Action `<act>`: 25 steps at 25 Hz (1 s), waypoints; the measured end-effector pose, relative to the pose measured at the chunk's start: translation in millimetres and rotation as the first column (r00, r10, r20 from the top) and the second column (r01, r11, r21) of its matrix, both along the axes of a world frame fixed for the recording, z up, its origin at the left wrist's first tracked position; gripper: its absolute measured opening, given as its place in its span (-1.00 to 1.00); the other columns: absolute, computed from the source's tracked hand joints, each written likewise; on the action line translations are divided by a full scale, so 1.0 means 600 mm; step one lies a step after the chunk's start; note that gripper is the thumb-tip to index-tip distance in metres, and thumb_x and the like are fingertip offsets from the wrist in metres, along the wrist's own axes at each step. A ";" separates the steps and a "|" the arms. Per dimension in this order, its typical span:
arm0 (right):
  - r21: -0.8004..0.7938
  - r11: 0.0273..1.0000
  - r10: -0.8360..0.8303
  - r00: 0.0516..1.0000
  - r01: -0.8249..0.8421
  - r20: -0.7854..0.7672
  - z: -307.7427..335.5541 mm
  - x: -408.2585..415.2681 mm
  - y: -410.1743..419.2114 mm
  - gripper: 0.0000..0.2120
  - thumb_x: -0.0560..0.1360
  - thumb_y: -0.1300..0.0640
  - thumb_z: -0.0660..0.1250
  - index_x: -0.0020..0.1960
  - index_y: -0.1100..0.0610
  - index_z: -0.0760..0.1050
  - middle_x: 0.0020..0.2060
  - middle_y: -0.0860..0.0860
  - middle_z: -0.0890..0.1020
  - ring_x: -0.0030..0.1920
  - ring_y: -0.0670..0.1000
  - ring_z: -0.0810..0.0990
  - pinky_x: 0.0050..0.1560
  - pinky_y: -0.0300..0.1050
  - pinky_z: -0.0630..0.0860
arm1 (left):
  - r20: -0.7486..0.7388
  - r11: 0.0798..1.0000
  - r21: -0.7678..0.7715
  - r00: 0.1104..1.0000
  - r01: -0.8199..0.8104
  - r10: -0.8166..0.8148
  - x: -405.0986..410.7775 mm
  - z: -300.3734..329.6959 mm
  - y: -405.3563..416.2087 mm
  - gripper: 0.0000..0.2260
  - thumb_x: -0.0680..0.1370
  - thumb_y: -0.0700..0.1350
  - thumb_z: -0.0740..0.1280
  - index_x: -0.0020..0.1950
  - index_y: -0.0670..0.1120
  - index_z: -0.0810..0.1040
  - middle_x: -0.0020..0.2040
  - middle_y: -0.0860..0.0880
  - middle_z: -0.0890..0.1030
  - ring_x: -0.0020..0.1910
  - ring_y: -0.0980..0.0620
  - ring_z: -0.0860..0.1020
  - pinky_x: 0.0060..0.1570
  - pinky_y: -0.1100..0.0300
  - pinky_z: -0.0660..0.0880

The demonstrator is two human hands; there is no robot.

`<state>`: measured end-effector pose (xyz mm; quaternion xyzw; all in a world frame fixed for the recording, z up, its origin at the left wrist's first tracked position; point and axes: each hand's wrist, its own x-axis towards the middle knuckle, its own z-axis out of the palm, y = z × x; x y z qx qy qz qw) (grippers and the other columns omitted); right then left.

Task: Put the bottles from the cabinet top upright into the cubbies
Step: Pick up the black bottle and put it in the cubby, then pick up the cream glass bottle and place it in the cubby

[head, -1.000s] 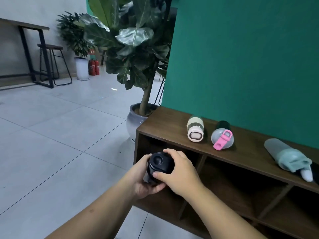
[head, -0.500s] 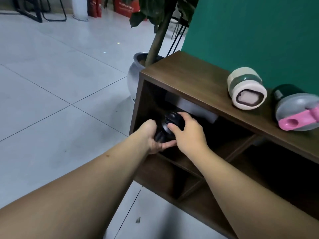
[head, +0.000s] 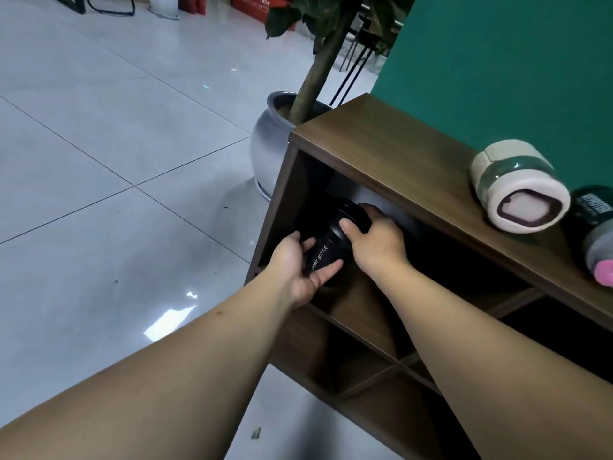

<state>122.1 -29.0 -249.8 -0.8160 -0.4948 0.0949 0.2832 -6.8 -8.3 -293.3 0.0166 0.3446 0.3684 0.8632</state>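
Black bottle tilted, inside the top-left cubby. Right hand clamps its cap; left hand cups the body, fingers loose. Risk: cap strikes the cabinet top while righting; base skids, bottle topples if let go tilted.

black bottle, white lettering, centre of frame | cabinet dark brown woodgrain | wall plain teal green, upper right | cream bottle, dark green band (cap face dusky pink) | bottle at right edge grey, pink clasp | pot glossy grey | floor pale grey tiles, dark grout lines
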 end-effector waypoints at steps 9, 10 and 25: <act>-0.022 1.000 -0.006 0.998 0.004 -0.062 0.007 -0.005 -0.022 -0.39 0.65 0.04 0.31 0.64 -0.01 0.20 0.52 0.24 0.40 0.54 0.23 0.33 0.46 -0.02 0.28 | -0.043 0.999 -0.045 0.999 0.017 -0.019 0.002 -0.008 -0.021 -0.70 0.75 0.05 0.21 0.22 -0.19 0.52 0.25 -0.26 0.57 0.40 -0.39 0.56 0.42 -0.17 0.53; -0.027 0.999 -0.029 0.998 0.028 -0.050 0.013 -0.008 -0.031 -0.40 0.65 0.03 0.30 0.64 -0.02 0.19 0.54 0.25 0.36 0.56 0.25 0.29 0.47 0.02 0.28 | -0.086 0.999 -0.032 0.996 0.035 -0.037 0.002 -0.003 -0.027 -0.70 0.75 0.04 0.21 0.26 -0.18 0.51 0.30 -0.26 0.55 0.35 -0.36 0.57 0.35 -0.19 0.56; 0.291 0.926 -0.319 0.909 0.239 0.269 0.287 0.047 -0.215 -0.49 0.46 -0.04 0.42 0.40 -0.07 0.50 0.38 0.14 0.45 0.34 0.25 0.46 0.33 0.07 0.42 | -0.109 0.846 0.439 0.952 0.303 -0.285 0.067 0.332 -0.189 -0.53 0.71 0.21 0.17 0.40 -0.09 0.58 0.22 -0.26 0.69 0.09 -0.19 0.72 0.18 -0.13 0.65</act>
